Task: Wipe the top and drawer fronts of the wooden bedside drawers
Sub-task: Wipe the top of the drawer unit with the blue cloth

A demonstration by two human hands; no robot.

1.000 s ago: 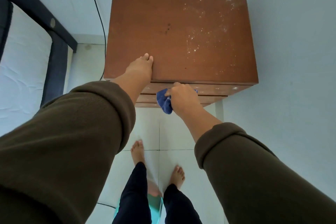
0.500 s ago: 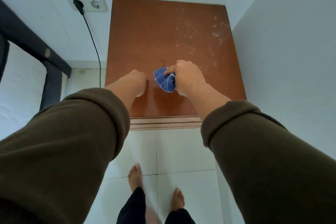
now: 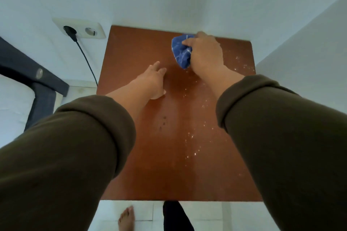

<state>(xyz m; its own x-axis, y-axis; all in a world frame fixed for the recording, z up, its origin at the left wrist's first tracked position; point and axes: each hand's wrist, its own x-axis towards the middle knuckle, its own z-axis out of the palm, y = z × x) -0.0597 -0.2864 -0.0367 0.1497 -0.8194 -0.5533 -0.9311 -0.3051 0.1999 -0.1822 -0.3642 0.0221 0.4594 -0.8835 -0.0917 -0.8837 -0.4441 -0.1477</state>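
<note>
My right hand (image 3: 204, 56) grips the bunched blue cloth (image 3: 181, 52) at the far edge of the bedside drawers' top (image 3: 135, 52), close to the back wall. Half a second ago the cloth sat near the middle of the top, and a second ago I was holding it down at the front edge against the upper drawer front, so I have swept from the front, up onto the top and right across to the back. My left hand (image 3: 153, 82) lies with fingers stretched out and holding nothing, palm down near the centre of the wood; a moment ago it rested closer to the front edge, so it has slid forward with my reach. Whether it presses on the surface or only hovers just above it, I cannot quite tell from this angle.

The move matters because I am now working on the top. White specks (image 3: 193, 137) are scattered in a band down the right side, from near my right wrist toward the front, and a few dark spots (image 3: 163, 123) sit near the middle. I judge the top is only partly done: the cloth has reached the back but has not yet passed over that speckled strip. The drawer fronts are out of sight from here.
</note>
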